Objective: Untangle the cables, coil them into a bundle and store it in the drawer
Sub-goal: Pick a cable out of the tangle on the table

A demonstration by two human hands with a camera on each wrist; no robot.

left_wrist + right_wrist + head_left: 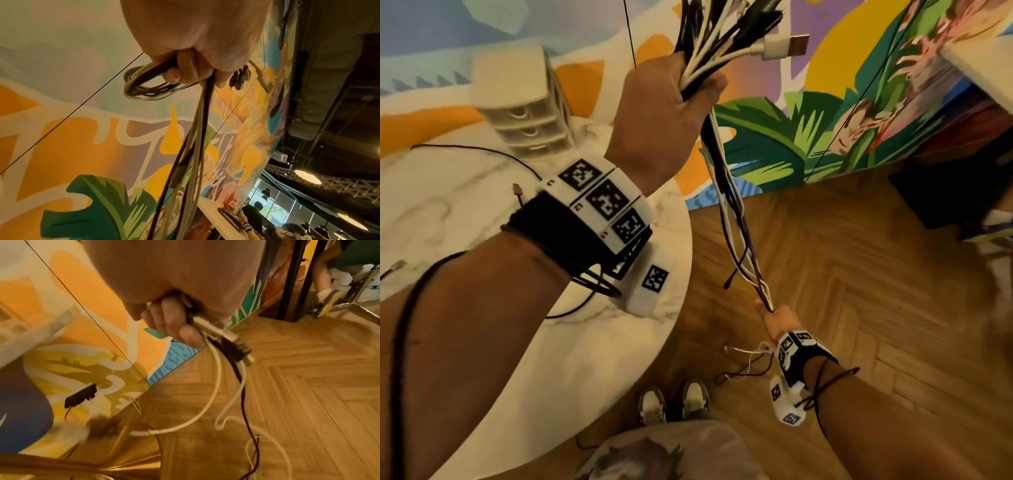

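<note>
The left hand [664,113] is closed around the upper end of the cables [729,212], and the right hand [779,322] grips their lower part, so the bundle hangs stretched in the air beside the marble table [482,212]. Its long axis runs from 12 o'clock, connectors up, to 6 o'clock. I think the loose tails below the right hand could snag or knot again during coiling, and the drawer unit [524,106] at 10 o'clock is not yet open.

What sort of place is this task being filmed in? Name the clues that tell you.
Probably a café or shared workspace: a painted wall mural, herringbone wood floor, a round marble table, and people seated under pendant lamps beyond.
</note>
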